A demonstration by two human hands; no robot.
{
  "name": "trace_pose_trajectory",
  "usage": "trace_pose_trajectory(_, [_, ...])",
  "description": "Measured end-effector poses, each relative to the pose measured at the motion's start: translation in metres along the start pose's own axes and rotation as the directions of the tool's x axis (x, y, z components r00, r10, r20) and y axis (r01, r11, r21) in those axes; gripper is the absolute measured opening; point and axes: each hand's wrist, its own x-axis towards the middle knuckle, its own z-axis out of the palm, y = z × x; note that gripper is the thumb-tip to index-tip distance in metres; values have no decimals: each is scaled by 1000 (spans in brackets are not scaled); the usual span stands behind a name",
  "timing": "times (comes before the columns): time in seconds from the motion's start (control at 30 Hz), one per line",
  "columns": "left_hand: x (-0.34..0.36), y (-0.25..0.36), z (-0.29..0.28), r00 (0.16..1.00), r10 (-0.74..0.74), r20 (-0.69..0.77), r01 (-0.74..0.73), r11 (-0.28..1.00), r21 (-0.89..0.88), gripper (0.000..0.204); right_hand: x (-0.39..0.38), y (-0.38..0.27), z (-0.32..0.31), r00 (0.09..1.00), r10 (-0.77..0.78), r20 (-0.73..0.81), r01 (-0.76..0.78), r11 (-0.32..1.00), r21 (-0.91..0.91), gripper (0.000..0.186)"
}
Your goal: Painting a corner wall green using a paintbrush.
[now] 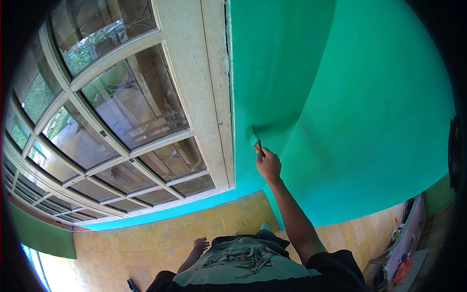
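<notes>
Green wall [340,97], paintbrush [254,138] above right hand's [268,164] grip, bristles touching wall

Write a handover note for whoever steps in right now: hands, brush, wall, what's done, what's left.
Right hand: raised, gripping a paintbrush, bristles against the green wall near the inside corner, beside the window frame.
Left hand: hanging low at the side, empty, fingers loose.
Done: both wall faces around the corner look covered in green, down to the tiled floor.
Left: the strip along the frame edge, where the paint line is ragged. Coverage elsewhere cannot be judged from here.
Clutter lies on the floor at far right; no paint can can be made out.
</notes>
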Motion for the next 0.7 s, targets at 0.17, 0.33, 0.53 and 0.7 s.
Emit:
trace_pose_trajectory(0.17, [-3, 0, -9, 998, 8, 57, -12, 997, 78, 23, 9, -15, -19, 985, 122, 125, -109, 988, -106, 21])
trace_pose_trajectory(0.33, [1, -2, -12, 997, 12, 77, -18, 997, 78, 23, 38, -63, -66, 999, 34, 27, -36, 994, 106, 23])
trace_pose_trajectory(0.53, [8, -9, -6, 994, 23, 111, -32, 996, 79, 23, 4, -4, -24, 991, 97, 90, -90, 993, -76, 23])
trace_pose_trajectory(0.7, [11, -12, 5, 992, 28, 126, -38, 997, 71, 22, 0, 4, -13, 995, 20, 98, -12, 996, -84, 25])
